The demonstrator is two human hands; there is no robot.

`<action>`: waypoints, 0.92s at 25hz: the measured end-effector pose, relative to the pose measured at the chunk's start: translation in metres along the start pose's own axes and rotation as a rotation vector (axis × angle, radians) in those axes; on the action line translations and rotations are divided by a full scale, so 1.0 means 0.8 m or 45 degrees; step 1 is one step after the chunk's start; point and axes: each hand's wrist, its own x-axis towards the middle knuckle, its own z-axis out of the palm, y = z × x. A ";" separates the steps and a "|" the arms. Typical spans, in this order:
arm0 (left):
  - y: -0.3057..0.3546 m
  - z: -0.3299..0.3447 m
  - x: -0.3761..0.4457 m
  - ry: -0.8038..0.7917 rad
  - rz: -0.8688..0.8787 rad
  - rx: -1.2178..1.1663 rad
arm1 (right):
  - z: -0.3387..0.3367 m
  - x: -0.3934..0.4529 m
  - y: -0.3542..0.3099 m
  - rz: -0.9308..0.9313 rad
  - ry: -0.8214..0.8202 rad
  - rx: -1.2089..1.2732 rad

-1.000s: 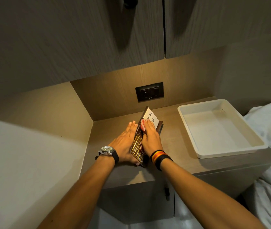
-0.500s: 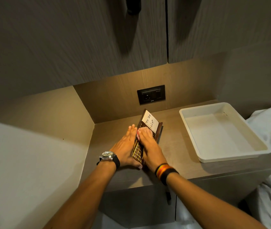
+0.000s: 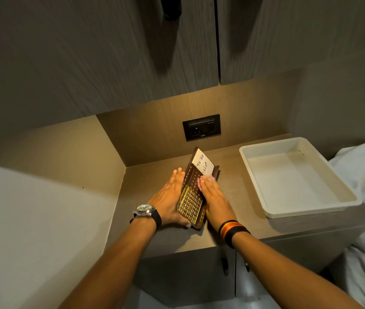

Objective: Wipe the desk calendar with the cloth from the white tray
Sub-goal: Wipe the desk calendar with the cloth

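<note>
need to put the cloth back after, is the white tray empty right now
Empty: the white tray shows only its bare floor, and the cloth is under the right hand.

Your forearms are bare, no sleeves. Left wrist: a silver-cased wristwatch [image 3: 144, 210] with a round pale dial on a black strap. Right wrist: stacked bands [image 3: 232, 230], striped black, red and orange-yellow, then a wider plain black one.

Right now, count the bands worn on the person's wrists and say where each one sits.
2. A silver wristwatch on a black strap sits on the left wrist; a striped black, red and yellow wristband sits on the right wrist. Their undersides are hidden.
</note>
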 end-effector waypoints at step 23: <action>0.014 -0.003 0.005 0.007 0.002 0.065 | -0.022 -0.144 -0.045 -0.141 -0.213 0.161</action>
